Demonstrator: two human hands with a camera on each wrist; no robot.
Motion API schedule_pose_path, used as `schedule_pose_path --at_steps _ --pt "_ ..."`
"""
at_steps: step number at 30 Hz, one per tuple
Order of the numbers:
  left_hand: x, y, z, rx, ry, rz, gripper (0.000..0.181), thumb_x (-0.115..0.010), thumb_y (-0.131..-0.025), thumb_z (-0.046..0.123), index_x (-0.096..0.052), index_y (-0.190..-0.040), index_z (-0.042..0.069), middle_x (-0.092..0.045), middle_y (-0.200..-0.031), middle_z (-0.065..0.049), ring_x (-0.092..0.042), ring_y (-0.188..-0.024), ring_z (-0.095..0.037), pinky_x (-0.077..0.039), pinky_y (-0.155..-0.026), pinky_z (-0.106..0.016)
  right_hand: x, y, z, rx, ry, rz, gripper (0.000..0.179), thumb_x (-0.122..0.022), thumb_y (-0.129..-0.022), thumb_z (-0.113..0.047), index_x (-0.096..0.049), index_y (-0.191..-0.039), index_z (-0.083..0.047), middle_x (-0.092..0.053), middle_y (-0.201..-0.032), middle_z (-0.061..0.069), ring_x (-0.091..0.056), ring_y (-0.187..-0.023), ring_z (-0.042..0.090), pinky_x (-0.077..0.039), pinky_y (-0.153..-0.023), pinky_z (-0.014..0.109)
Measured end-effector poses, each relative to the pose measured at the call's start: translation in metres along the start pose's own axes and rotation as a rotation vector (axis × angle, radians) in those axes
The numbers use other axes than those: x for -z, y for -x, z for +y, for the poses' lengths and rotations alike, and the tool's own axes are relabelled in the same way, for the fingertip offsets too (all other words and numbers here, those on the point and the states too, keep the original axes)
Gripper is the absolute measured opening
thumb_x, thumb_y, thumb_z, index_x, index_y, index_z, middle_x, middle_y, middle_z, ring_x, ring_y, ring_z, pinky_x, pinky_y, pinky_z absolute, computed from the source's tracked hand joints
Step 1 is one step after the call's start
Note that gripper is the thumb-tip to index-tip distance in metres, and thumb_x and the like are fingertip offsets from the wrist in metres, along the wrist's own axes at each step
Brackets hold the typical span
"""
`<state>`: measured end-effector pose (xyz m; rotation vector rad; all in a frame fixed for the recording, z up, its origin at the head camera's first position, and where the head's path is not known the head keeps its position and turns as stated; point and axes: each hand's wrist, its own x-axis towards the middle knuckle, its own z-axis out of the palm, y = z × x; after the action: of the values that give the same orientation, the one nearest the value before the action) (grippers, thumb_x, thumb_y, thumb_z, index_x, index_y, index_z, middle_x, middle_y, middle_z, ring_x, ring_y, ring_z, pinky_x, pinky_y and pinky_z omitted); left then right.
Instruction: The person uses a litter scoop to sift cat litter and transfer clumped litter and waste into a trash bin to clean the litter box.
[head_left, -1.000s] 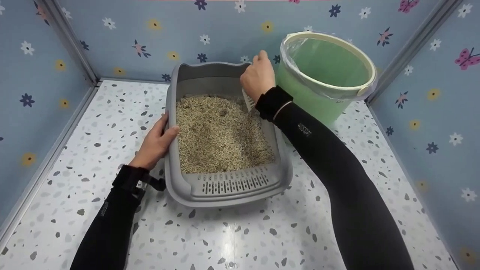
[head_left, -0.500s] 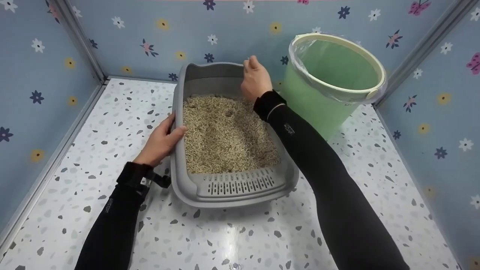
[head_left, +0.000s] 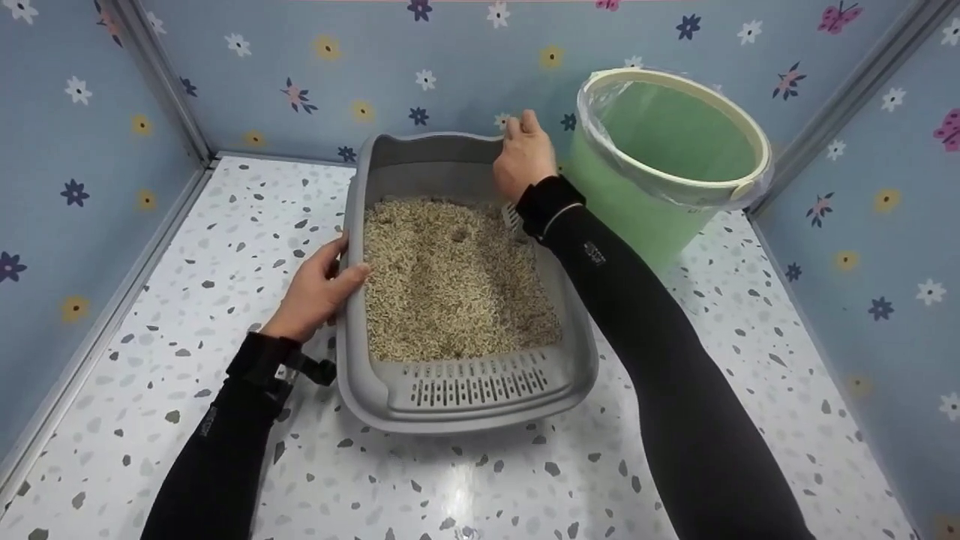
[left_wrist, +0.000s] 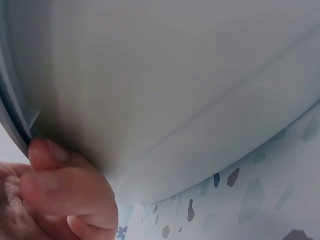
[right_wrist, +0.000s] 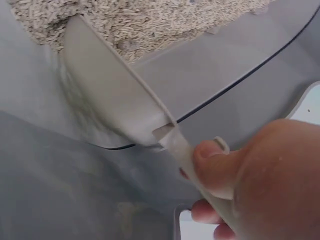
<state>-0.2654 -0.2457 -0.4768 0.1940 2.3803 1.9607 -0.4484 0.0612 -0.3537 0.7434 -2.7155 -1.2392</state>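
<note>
A grey litter box (head_left: 465, 416) stands on the floor, with pale pellet litter (head_left: 427, 285) inside. My left hand (head_left: 315, 292) grips the box's left rim, thumb on top; in the left wrist view its curled fingers (left_wrist: 75, 190) are under the rim against the outer wall. At the far right corner, my right hand (head_left: 525, 157) holds a litter scoop by its handle. In the right wrist view the scoop (right_wrist: 115, 85) is beige, its tip touching the litter's edge beside the box wall. In the head view, hand and wrist hide most of the scoop.
A green bin (head_left: 630, 195) with a clear liner over its cream rim stands right of the box, close to my right forearm. Blue flowered panels (head_left: 262, 67) enclose the speckled white floor (head_left: 225, 270) behind and on both sides.
Over the last half second the litter box has shifted slightly toward me. My right hand has moved a little right, and the scoop's slotted part shows again. The left hand keeps its grip.
</note>
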Motion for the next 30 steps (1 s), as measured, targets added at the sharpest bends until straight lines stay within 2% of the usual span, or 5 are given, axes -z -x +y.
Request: schedule_pose_path --at_steps 4,9,16,24,30 --pt "0.000 0.008 -0.002 -0.014 -0.014 0.008 0.084 -0.071 -0.107 0.040 -0.035 -0.175 0.008 -0.060 -0.104 -0.017 -0.053 -0.062 -0.013 -0.047 -0.044 -0.026 0.002 0.003 -0.003 0.015 -0.009 0.004 0.047 -0.037 -0.122 -0.017 -0.071 -0.089 -0.011 -0.064 -0.116 0.012 -0.034 -0.114 0.034 -0.014 -0.095 0.051" --pt "0.002 0.013 0.000 -0.012 -0.029 0.001 0.082 -0.071 -0.107 0.038 -0.036 -0.174 0.007 -0.060 -0.101 -0.016 -0.051 -0.059 -0.012 -0.047 -0.043 -0.026 0.002 0.008 -0.003 0.043 -0.004 0.074 0.047 -0.040 -0.121 -0.016 -0.069 -0.085 -0.010 -0.066 -0.110 0.011 -0.037 -0.110 0.033 -0.018 -0.096 0.050" --pt "0.001 0.009 0.006 0.008 -0.085 -0.029 0.083 -0.069 -0.108 0.038 -0.031 -0.176 0.009 -0.060 -0.100 -0.015 -0.052 -0.059 -0.013 -0.047 -0.043 -0.028 -0.006 0.017 0.002 0.035 -0.143 0.201 0.049 -0.035 -0.120 -0.010 -0.051 -0.075 -0.011 -0.047 -0.091 0.009 -0.033 -0.104 0.033 -0.017 -0.094 0.049" --pt "0.003 0.006 0.008 0.024 -0.134 -0.071 0.078 -0.067 -0.110 0.042 -0.032 -0.173 0.013 -0.061 -0.100 -0.016 -0.052 -0.059 -0.015 -0.046 -0.044 -0.030 -0.010 0.026 0.002 0.013 -0.326 0.102 0.038 -0.044 -0.117 -0.016 -0.064 -0.084 -0.012 -0.060 -0.104 0.014 -0.037 -0.105 0.034 -0.018 -0.097 0.050" --pt "0.005 0.006 0.008 0.029 -0.130 -0.086 0.069 -0.064 -0.112 0.039 -0.035 -0.169 0.013 -0.062 -0.098 -0.017 -0.050 -0.056 -0.015 -0.045 -0.042 -0.030 -0.007 0.033 -0.009 -0.040 -0.407 0.033 0.025 -0.053 -0.111 -0.020 -0.074 -0.105 -0.008 -0.070 -0.122 0.021 -0.055 -0.119 0.041 -0.031 -0.114 0.058"
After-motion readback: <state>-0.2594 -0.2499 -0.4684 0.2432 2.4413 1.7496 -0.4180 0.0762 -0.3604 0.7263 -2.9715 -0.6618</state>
